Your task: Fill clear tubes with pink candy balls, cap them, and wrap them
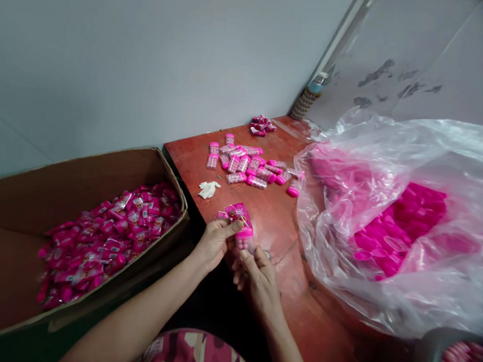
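Note:
Over the near edge of the red table, my left hand (217, 241) pinches a printed pink wrapper (236, 209). Just below that wrapper is a small clear candy container (244, 241) with a pink top and round pink candies inside. My right hand (257, 273) grips its lower end between thumb and fingers. Whether the container sits inside the wrapper or against it, I cannot tell. Beyond my hands lies a loose pile of similar filled containers (242, 163), and a crumpled white scrap (209, 189) is nearer the table's left edge.
Left of the table (194, 144), a cardboard box (9, 242) holds many wrapped pink packs (109, 232). A large clear plastic bag (323, 253) of pink plastic parts (403, 231) covers the right side. A pot (428, 354) of pink candies stands at lower right, a bottle (311, 95) in the corner.

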Available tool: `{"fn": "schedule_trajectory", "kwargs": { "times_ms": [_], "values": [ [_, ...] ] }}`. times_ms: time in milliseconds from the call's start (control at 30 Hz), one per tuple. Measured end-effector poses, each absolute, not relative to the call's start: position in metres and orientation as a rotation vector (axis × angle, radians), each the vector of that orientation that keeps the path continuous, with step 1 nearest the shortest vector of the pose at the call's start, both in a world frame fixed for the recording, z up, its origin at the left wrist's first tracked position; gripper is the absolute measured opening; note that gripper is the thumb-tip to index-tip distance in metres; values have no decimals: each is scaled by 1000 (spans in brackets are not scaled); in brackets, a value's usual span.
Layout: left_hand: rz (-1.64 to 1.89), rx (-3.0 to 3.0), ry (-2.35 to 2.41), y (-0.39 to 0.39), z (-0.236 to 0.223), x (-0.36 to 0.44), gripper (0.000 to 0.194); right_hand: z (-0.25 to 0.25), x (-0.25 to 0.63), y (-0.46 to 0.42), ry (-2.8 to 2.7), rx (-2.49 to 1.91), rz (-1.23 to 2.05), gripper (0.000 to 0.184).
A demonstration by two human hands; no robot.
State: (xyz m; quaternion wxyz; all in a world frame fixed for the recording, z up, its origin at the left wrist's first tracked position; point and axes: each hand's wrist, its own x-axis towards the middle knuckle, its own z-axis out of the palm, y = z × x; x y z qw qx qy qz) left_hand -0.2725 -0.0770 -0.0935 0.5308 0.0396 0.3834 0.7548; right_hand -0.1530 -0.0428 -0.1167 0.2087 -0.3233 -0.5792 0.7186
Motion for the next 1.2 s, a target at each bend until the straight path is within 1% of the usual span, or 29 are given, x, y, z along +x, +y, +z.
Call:
{"fn": "schedule_trajectory", "kwargs": {
  "times_ms": [133, 200, 267, 367, 433, 567, 600, 700, 767, 933, 967, 1100, 1200],
  "values": [
    [1736, 131, 1015, -78, -93, -272, 27, -114, -153, -44, -1782, -987, 1752, 24],
    [1721, 149, 1036, -78, -91, -273, 26, -112, -153, -45, -1821, -1016, 1680, 23],
    [1671, 199, 1028, -79, -89, -275, 26, -112, -152, -44, -1784, -985, 1758, 24],
    [1581, 265, 1022, -80, -87, -278, 23, -113, -151, -43, -1605, -886, 2053, 27],
    [1567, 303, 1054, -80, -87, -278, 22, -114, -151, -43, -1561, -885, 2095, 28],
    [1628, 296, 1124, -80, -90, -272, 20, -113, -152, -45, -1671, -1029, 1732, 25],
    [1628, 277, 1119, -81, -90, -270, 20, -112, -152, -45, -1663, -1029, 1743, 25],
    [1600, 241, 1071, -83, -87, -266, 20, -111, -153, -46, -1464, -908, 2088, 28],
    [1579, 249, 1046, -84, -85, -266, 20, -111, -154, -45, -1335, -841, 2223, 28],
    [1561, 334, 1027, -87, -88, -265, 24, -110, -157, -46, -1554, -913, 1989, 29],
    [1565, 339, 1030, -89, -88, -266, 25, -110, -157, -46, -1575, -893, 1989, 29],
    [1624, 267, 1052, -93, -87, -271, 28, -108, -156, -46, -1416, -732, 2223, 26],
    [1685, 204, 1061, -95, -85, -273, 28, -106, -156, -46, -1313, -746, 2252, 23]
  ]
}}
